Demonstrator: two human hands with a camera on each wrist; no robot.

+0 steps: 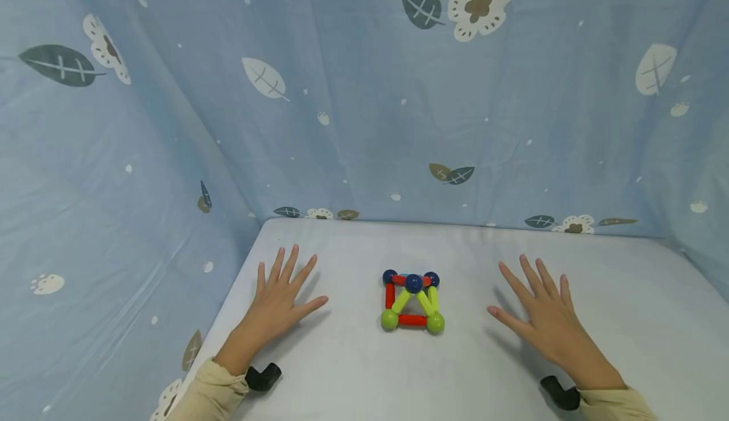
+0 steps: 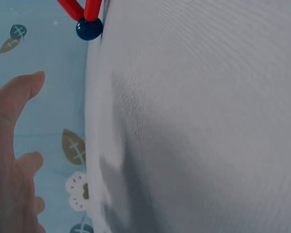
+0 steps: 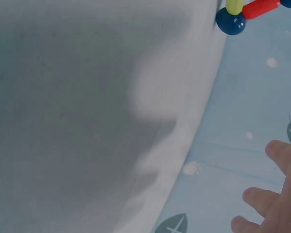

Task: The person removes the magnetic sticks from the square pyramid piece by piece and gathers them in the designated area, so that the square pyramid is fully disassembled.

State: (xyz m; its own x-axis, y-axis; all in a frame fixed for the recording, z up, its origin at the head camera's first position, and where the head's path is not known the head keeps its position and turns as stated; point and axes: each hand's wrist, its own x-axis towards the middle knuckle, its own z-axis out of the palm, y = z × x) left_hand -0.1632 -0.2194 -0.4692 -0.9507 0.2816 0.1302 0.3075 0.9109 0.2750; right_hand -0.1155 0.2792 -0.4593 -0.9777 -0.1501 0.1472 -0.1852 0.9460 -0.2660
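Observation:
A small frame of toy rods and balls [image 1: 412,320] stands in the middle of the white table. Its red and lime rods join dark blue balls at the back and top and green balls at the front. To its left, my left hand [image 1: 277,304] is held with fingers spread, touching nothing I can make out. My right hand [image 1: 548,320] is spread likewise on the other side, apart from the frame. One dark blue ball [image 2: 89,28] with red rods shows at the top of the left wrist view. In the right wrist view, another blue ball [image 3: 230,21] appears.
A white table [image 1: 342,370] lies under both hands, and their shadows fall on it. Blue cloth [image 1: 364,92] with leaf and flower prints hangs behind the table and along its left side. A black strap piece [image 1: 263,377] is at the left wrist, another [image 1: 560,394] at the right.

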